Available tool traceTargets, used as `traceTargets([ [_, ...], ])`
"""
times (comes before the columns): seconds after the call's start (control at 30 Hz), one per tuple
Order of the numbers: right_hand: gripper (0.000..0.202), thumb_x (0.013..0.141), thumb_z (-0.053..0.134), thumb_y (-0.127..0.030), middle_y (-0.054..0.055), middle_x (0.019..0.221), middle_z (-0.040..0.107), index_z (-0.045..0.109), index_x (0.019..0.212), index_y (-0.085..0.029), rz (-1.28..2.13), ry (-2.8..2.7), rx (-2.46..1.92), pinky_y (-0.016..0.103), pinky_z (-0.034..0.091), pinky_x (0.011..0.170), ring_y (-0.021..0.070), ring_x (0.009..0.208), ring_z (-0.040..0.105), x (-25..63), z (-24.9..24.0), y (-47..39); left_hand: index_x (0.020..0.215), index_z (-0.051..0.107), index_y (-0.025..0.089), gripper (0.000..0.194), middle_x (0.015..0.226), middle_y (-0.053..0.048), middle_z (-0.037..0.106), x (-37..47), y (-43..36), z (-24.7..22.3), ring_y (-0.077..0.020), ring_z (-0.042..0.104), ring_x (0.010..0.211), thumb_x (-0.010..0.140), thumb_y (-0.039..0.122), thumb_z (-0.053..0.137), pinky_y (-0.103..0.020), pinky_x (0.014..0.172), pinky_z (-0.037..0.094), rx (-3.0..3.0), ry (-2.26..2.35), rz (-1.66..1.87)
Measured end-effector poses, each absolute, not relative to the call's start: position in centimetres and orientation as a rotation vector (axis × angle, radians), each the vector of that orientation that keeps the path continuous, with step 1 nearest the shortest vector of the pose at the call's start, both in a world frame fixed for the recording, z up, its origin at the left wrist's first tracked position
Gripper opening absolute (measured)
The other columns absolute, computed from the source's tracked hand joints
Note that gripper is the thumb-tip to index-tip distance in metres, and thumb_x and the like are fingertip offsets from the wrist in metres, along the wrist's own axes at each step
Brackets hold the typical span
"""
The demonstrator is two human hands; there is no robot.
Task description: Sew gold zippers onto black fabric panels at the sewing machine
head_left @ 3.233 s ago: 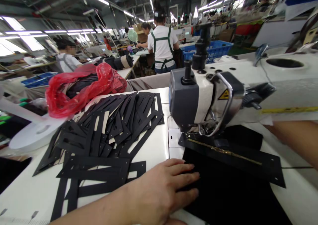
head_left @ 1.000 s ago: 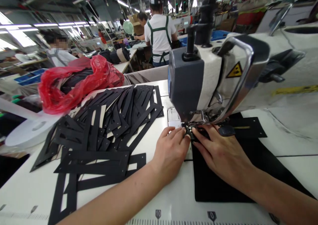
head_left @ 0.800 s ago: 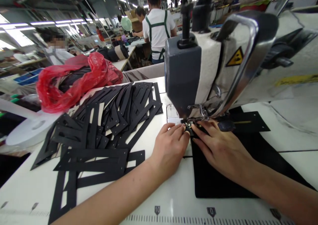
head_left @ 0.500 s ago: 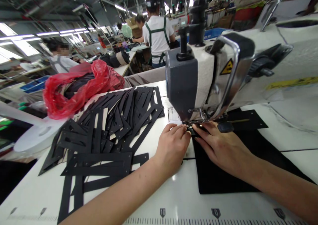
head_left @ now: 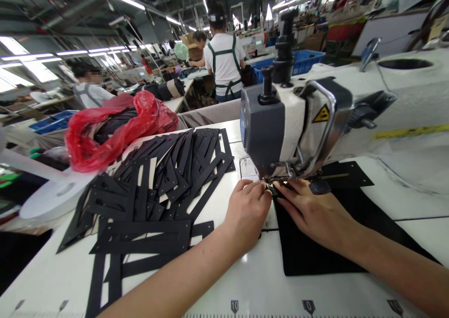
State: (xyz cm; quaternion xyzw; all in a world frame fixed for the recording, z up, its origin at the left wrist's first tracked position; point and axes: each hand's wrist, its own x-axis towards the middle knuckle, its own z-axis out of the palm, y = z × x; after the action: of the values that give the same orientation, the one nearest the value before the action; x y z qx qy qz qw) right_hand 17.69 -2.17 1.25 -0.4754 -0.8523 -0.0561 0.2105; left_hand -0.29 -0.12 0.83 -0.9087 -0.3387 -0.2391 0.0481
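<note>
A black fabric piece (head_left: 308, 259) lies on the sewing table under the head of a sewing machine (head_left: 264, 126). Close to the needle, my left hand (head_left: 249, 210) is closed, its curled fingertips at the left edge of the black material; what lies beneath them is mostly hidden. My right hand (head_left: 312, 213) rests on the fabric, fingers stretched toward the needle and pressing the material down. Beyond that hand, a black slotted strip (head_left: 356, 175) lies at the fabric's far edge, partly covered by the machine. The stitching point is largely hidden by the fingers.
Many black slotted strips (head_left: 140, 236) are heaped on the left of the white table (head_left: 217, 285). Behind them sits a red plastic bag (head_left: 147, 110) with dark material inside. A blue crate (head_left: 307, 63) stands beyond the machine. Several people work farther back, one in a white shirt (head_left: 224, 61).
The whole view has shifted slightly, so the machine and table appear a little lower. Both hands keep about the same place at the needle; any fabric movement is too small to tell.
</note>
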Motion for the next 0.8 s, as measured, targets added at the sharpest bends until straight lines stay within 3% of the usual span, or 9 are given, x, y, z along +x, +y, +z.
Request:
traceTargets([
  [0.6, 0.028, 0.089, 0.044, -0.022, 0.011, 0.109, 0.061, 0.057, 0.113, -0.015, -0.186, -2.355, -1.328, 0.041, 0.043, 0.092, 0.0233, 0.103, 0.055, 18.1, 0.6, -1.3, 0.088, 0.057, 0.010, 0.009, 0.091, -0.010, 0.065, 0.2, 0.6, 0.6, -0.0202, 0.061, 0.089, 0.084, 0.006, 0.050, -0.037, 0.081, 0.047, -2.724, -1.062, -0.776],
  [0.7, 0.031, 0.088, 0.048, -0.029, 0.015, 0.110, 0.060, 0.058, 0.111, -0.011, -0.321, -2.318, -1.415, 0.046, 0.043, 0.091, 0.0271, 0.104, 0.054, 19.1, 1.1, -2.5, 0.087, 0.059, 0.012, 0.010, 0.093, -0.008, 0.065, -0.1, 0.5, 0.9, -0.0191, 0.061, 0.090, 0.085, 0.007, 0.051, -0.037, 0.082, 0.047, -2.750, -1.113, -0.734],
  [0.8, 0.045, 0.086, 0.047, -0.044, 0.018, 0.109, 0.061, 0.058, 0.113, -0.009, -0.528, -2.340, -1.449, 0.046, 0.051, 0.077, 0.0305, 0.095, 0.058, 20.1, 2.2, -6.2, 0.088, 0.062, 0.015, 0.005, 0.106, -0.008, 0.062, -0.7, -0.8, 1.7, -0.0212, 0.057, 0.100, 0.085, 0.016, 0.057, -0.038, 0.086, 0.045, -2.779, -1.160, -0.732],
])
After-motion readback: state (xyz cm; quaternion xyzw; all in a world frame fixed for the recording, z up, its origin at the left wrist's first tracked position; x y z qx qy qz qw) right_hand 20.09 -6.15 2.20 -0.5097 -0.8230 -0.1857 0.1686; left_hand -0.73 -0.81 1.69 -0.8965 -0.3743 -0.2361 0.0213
